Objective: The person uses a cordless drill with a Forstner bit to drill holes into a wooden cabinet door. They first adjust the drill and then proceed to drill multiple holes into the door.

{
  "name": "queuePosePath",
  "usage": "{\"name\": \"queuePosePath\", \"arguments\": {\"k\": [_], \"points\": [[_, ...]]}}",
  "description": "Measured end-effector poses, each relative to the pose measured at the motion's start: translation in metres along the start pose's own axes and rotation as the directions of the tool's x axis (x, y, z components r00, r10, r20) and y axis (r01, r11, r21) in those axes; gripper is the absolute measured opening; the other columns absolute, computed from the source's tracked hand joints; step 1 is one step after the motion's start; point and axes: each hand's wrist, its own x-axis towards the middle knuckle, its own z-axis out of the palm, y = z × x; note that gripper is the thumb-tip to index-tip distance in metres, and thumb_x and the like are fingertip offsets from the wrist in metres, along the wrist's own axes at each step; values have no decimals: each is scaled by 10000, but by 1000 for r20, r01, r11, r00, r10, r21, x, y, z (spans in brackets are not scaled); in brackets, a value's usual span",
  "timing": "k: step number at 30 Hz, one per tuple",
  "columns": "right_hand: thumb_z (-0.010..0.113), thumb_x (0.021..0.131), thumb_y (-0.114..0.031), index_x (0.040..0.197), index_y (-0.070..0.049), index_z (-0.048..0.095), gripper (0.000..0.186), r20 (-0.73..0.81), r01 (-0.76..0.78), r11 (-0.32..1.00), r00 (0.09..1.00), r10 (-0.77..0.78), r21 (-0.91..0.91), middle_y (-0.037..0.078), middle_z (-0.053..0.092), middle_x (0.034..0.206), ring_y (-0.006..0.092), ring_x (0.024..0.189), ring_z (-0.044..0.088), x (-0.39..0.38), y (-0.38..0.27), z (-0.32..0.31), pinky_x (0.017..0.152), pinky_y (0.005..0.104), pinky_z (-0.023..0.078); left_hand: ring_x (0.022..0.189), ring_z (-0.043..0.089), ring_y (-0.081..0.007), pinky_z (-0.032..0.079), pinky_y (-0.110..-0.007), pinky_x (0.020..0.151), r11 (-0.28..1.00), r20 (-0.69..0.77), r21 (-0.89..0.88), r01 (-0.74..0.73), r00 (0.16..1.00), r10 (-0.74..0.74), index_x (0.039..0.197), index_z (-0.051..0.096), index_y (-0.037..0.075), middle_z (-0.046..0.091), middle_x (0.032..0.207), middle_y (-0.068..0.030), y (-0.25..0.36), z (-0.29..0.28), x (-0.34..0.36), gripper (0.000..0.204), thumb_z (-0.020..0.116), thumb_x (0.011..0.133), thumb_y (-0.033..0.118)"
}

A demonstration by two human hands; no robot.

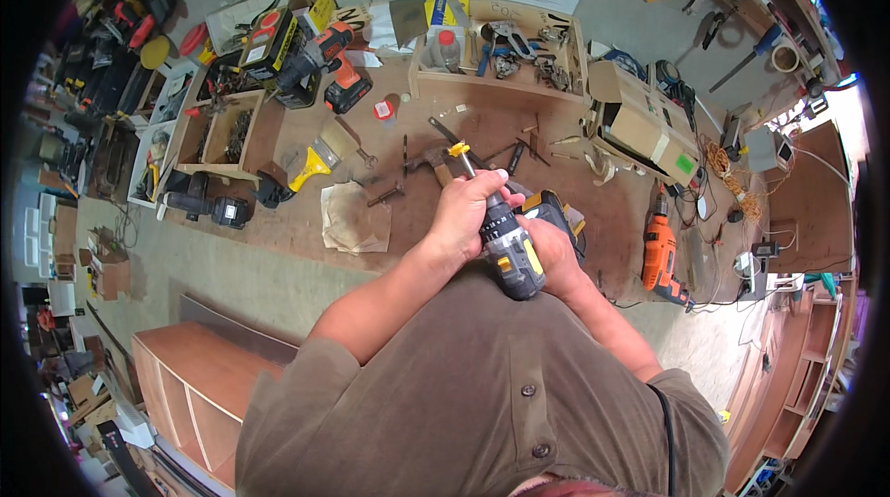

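A grey-and-black cordless drill with yellow parts (515, 263) is held close to my chest, pointing away over the workbench. My right hand (554, 254) is closed around its handle, and the battery base shows just beyond that hand. Fingers of my left hand (460, 219) wrap the chuck at the front. Out of the chuck sticks a bit with a yellow end (459, 151). Just past it on the bench lie a hammer (434, 160) and several small hand tools. The drill hides part of the left fingers.
The cluttered workbench (501, 121) carries an orange-and-black cordless drill (340, 66), an orange corded drill (658, 251), a yellow-handled scraper (315, 163), a worn paper sheet (357, 219) and a cardboard box (640, 121). A wooden tray of parts (496, 87) stands at the back.
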Motion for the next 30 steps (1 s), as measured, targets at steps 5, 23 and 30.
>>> {"name": "queuePosePath", "arguments": {"k": [5,23,30], "points": [[722,736,-136,1177,-18,587,476,-40,24,995,999,-28,-99,119,603,771,307,689,609,13,-5,-11,627,409,481,790,681,-242,602,-398,723,1000,-12,3,-6,1000,6,959,572,52,644,854,-104,3,6,-4,433,786,827,404],[755,691,-177,1111,-52,592,467,29,53,990,998,-50,-132,97,586,721,299,666,612,4,-6,-8,612,412,470,1126,639,-320,522,-526,962,994,233,-74,75,971,-56,889,625,94,675,867,-76,-2,-16,-3,92,686,870,160],[775,667,-169,1105,-37,601,490,21,78,997,997,-78,-17,113,623,772,318,694,627,-2,-3,-4,628,417,483,1108,650,-324,506,-520,987,969,420,-205,135,907,-37,942,625,132,675,869,-53,-12,-27,-4,165,734,820,148]]}}
